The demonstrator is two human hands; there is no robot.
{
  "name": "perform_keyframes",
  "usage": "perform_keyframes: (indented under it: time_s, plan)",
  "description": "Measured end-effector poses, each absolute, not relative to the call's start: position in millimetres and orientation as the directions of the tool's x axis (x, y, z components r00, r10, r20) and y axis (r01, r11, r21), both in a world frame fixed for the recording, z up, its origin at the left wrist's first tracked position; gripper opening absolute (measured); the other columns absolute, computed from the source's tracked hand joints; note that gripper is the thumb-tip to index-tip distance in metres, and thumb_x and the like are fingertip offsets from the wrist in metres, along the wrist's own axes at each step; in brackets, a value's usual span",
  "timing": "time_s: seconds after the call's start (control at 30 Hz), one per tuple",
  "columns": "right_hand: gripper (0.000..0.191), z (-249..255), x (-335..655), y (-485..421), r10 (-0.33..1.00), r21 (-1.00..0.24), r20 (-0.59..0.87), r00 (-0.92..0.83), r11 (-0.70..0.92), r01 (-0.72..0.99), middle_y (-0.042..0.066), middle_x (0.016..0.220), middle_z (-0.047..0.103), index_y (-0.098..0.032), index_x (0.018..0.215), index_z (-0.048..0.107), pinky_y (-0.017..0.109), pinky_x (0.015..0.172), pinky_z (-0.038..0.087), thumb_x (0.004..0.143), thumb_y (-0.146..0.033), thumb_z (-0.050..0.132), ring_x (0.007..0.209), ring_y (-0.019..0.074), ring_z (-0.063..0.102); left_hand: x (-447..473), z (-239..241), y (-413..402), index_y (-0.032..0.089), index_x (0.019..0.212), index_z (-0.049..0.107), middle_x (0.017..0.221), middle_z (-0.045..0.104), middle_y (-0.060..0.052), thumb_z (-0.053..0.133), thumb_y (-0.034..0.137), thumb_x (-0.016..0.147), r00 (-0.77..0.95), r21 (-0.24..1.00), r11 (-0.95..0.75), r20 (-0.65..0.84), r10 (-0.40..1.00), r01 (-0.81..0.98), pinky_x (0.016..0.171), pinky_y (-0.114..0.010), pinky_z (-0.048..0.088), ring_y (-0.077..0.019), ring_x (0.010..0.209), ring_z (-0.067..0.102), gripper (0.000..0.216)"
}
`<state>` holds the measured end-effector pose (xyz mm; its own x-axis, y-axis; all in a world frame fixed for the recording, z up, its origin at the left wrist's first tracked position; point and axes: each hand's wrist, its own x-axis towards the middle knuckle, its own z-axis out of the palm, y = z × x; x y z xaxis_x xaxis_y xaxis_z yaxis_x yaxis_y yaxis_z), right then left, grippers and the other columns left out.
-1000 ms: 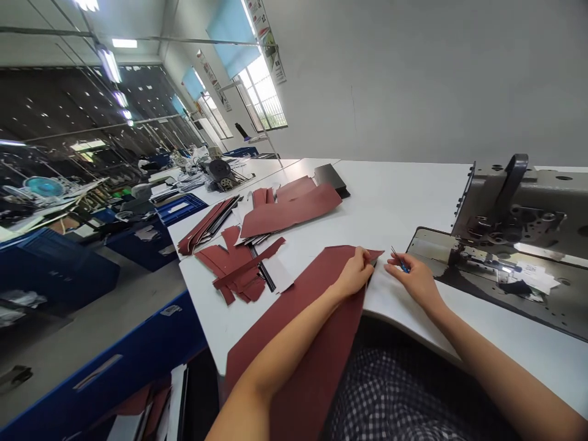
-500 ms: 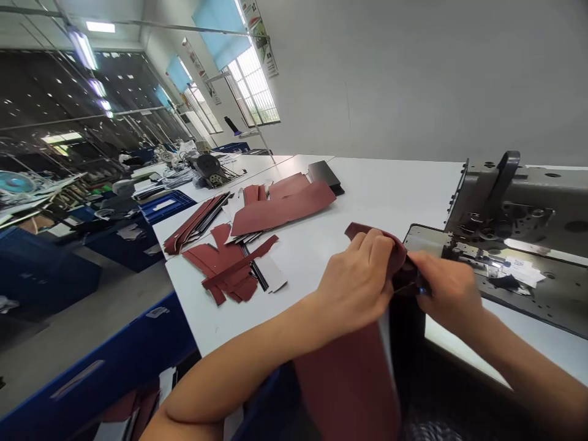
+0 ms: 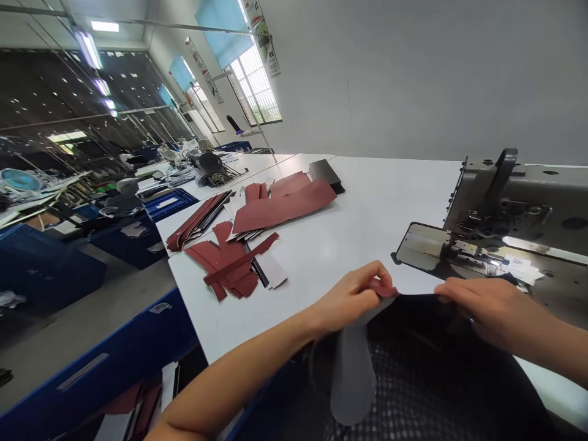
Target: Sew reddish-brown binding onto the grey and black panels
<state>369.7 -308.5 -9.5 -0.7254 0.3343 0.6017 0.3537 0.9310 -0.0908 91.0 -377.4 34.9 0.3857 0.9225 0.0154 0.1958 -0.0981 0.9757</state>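
My left hand pinches the top edge of a long dark red leather piece, held up off the table with its grey and dark underside toward me. Only a sliver of red shows at my fingertips. My right hand grips the same top edge further right, fingers closed over it. The piece hangs down over my checked lap at the front edge of the white table. A small blue tool seen earlier in my right hand is barely visible.
An industrial sewing machine stands at the right. Cut dark red leather pieces and larger sheets lie at the table's left, with a black box behind. Blue bins and other workstations fill the left side.
The red piece lay flat on the table under both hands, was lifted and bunched, and is now turned over and stretched between my hands, lower and closer to me.
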Motion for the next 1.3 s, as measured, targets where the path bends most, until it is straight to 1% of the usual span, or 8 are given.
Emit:
perform_keyframes:
  time_s: [0.23, 0.43, 0.7, 1.0, 1.1, 1.17, 1.23, 1.3]
  plan:
    - [0.023, -27, 322, -339, 0.415, -0.084, 0.674, -0.611, 0.865, 0.496, -0.003, 0.067, 0.058, -0.018, 0.100, 0.061, 0.027, 0.051, 0.034, 0.090, -0.004, 0.045, 0.053, 0.0117, 0.050, 105, 21, -377, 0.021, 0.088, 0.052, 0.075, 0.059, 0.003, 0.046, 0.026, 0.098, 0.275, 0.769, -0.335, 0.213, 0.938, 0.544, 0.063, -0.024, 0.038, -0.0110, 0.065, 0.048, 0.013]
    - [0.018, -30, 322, -330, 0.233, -0.070, 0.705, -0.669, 0.963, 0.262, -0.006, 0.061, 0.048, -0.022, 0.084, 0.054, 0.029, 0.053, 0.032, 0.098, -0.010, 0.051, 0.051, 0.0114, 0.042, 91, 32, -380, 0.021, 0.082, 0.049, 0.067, 0.055, 0.003, 0.043, 0.028, 0.099, 0.480, 0.459, -0.564, 0.296, 0.826, 0.687, 0.055, -0.026, 0.029, -0.0116, 0.057, 0.043, 0.020]
    - [0.018, -26, 337, -336, 0.212, -0.296, 0.620, -0.755, 0.955, 0.024, -0.006, 0.064, 0.048, -0.022, 0.085, 0.049, 0.029, 0.053, 0.033, 0.101, -0.014, 0.049, 0.053, 0.0116, 0.043, 99, 31, -395, 0.019, 0.063, 0.035, 0.056, 0.028, 0.007, 0.057, 0.033, 0.091, 0.355, 0.989, -0.064, 0.014, 0.935, 0.130, 0.050, -0.025, 0.021, -0.0079, 0.052, 0.024, 0.038]
    - [0.022, -48, 343, -333, 0.455, -0.437, 0.581, -0.675, 0.874, 0.213, -0.004, 0.061, 0.050, -0.023, 0.081, 0.054, 0.027, 0.053, 0.034, 0.101, -0.018, 0.047, 0.053, 0.0120, 0.044, 125, -21, -393, 0.017, 0.067, 0.047, 0.057, 0.039, 0.005, 0.068, 0.037, 0.076, 0.076, 0.875, 0.297, -0.290, 0.954, -0.382, 0.052, -0.025, 0.021, -0.0070, 0.051, 0.031, 0.030]
    - [0.021, -39, 361, -334, 0.768, -0.634, 0.452, -0.454, 0.635, 0.442, -0.001, 0.067, 0.058, -0.025, 0.087, 0.062, 0.028, 0.054, 0.036, 0.099, -0.040, 0.055, 0.055, 0.0137, 0.049, 132, -32, -389, 0.017, 0.070, 0.049, 0.059, 0.042, 0.005, 0.067, 0.042, 0.083, -0.007, 0.878, 0.267, -0.294, 0.956, -0.396, 0.054, -0.024, 0.023, -0.0070, 0.053, 0.033, 0.033]
    - [0.036, -36, 368, -347, 0.932, -0.857, 0.195, -0.306, 0.314, 0.409, 0.002, 0.070, 0.059, -0.025, 0.102, 0.064, 0.030, 0.055, 0.038, 0.094, -0.060, 0.059, 0.057, 0.0167, 0.049, 136, -35, -387, 0.017, 0.070, 0.048, 0.060, 0.043, 0.005, 0.068, 0.043, 0.084, -0.011, 0.891, 0.249, -0.273, 0.962, -0.379, 0.055, -0.024, 0.023, -0.0069, 0.054, 0.033, 0.035]
    - [0.057, -38, 366, -367, 0.815, -0.974, -0.197, -0.546, -0.097, 0.206, 0.000, 0.059, 0.049, -0.024, 0.106, 0.063, 0.030, 0.054, 0.038, 0.095, -0.075, 0.041, 0.054, 0.0164, 0.043, 139, -36, -385, 0.017, 0.070, 0.049, 0.061, 0.042, 0.005, 0.068, 0.043, 0.084, 0.007, 0.890, 0.239, -0.256, 0.967, -0.389, 0.055, -0.024, 0.023, -0.0071, 0.055, 0.033, 0.035]
    - [0.069, -41, 354, -385, 0.557, -0.832, -0.484, -0.675, -0.531, 0.159, -0.002, 0.056, 0.042, -0.021, 0.097, 0.063, 0.027, 0.050, 0.031, 0.096, -0.081, 0.029, 0.048, 0.0113, 0.030, 141, -35, -383, 0.017, 0.072, 0.049, 0.061, 0.042, 0.005, 0.069, 0.043, 0.084, 0.040, 0.878, 0.238, -0.244, 0.969, -0.416, 0.055, -0.024, 0.022, -0.0073, 0.055, 0.032, 0.035]
